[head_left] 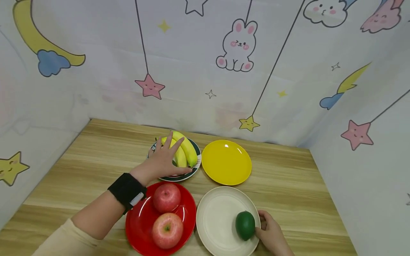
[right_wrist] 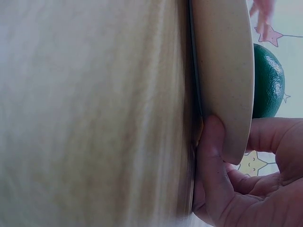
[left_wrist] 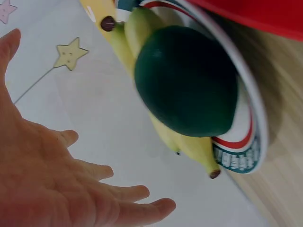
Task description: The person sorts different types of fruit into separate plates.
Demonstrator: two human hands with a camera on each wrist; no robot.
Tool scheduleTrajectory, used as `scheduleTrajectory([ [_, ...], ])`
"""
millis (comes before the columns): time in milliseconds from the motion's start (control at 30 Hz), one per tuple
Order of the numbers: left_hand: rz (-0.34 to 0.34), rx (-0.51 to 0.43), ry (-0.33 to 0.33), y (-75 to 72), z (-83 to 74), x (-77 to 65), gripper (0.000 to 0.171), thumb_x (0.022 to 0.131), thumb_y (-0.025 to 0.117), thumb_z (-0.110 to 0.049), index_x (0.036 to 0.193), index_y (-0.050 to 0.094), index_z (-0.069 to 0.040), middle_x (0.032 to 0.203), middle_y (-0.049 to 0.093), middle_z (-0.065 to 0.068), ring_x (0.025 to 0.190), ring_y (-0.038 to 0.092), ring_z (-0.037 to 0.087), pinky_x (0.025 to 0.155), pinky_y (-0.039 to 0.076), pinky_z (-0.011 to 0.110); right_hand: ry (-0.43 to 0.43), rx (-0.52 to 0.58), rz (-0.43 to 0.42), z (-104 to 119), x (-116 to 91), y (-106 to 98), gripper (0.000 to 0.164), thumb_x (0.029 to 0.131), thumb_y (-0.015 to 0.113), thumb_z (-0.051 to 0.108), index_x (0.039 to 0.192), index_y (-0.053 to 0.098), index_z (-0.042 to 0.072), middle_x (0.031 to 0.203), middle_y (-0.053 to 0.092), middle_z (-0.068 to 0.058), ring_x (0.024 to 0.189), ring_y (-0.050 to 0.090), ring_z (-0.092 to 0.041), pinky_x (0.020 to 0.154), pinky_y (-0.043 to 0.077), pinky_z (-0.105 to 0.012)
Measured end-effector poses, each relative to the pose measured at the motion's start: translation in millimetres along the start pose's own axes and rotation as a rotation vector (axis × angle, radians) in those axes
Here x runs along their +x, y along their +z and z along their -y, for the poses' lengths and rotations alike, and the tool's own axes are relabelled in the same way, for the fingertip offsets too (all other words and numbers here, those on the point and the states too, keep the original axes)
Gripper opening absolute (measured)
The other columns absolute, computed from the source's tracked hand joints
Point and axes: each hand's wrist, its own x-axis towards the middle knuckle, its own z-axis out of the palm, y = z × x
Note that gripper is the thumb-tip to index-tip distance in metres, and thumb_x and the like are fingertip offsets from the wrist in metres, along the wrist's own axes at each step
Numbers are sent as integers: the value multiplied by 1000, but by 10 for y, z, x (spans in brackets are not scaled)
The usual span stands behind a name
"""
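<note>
My left hand (head_left: 163, 160) is over the patterned plate (head_left: 197, 158), its fingers spread wide, with nothing in its grasp. Bananas (head_left: 189, 153) lie on that plate. A dark green avocado (left_wrist: 187, 80) sits against them in the left wrist view; the hand hides it from the head view. At the front right, my right hand (head_left: 272, 233) pinches the rim of the cream plate (head_left: 217, 213), thumb over the edge and fingers beneath it. Another dark green avocado (head_left: 245, 225) lies on the cream plate, right by the thumb.
Two red apples, a rear one (head_left: 167, 197) and a front one (head_left: 167, 230), rest on a red plate (head_left: 136, 227) below my left wrist. A yellow plate (head_left: 226, 163) stands behind the cream one. Printed cloth walls (head_left: 192, 106) enclose the wooden table (head_left: 288, 177).
</note>
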Motion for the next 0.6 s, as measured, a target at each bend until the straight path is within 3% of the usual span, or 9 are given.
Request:
scheduleTrajectory([
  [267,9,-47,-38,114,216,66,97,64,79,-51,143,35,-18,152,20,18,134,15,56,92,31,76,-7,3,-5,-3,-2,2,50,72,59,-12,121,49,-11,99,61,-15,81,60,-17,65,52,-23],
  [467,-8,-62,-32,168,272,82,86,64,82,-43,134,42,-15,141,31,21,125,25,51,88,45,64,17,29,-11,-10,-3,16,49,72,57,-13,120,51,-8,99,61,-15,81,59,-17,65,52,-23],
  [600,-2,-40,-8,221,287,110,80,64,83,-39,129,45,-14,136,34,21,118,32,46,89,47,58,16,41,-13,-12,-7,12,50,71,57,-13,120,51,-8,100,61,-15,80,59,-17,64,52,-23],
])
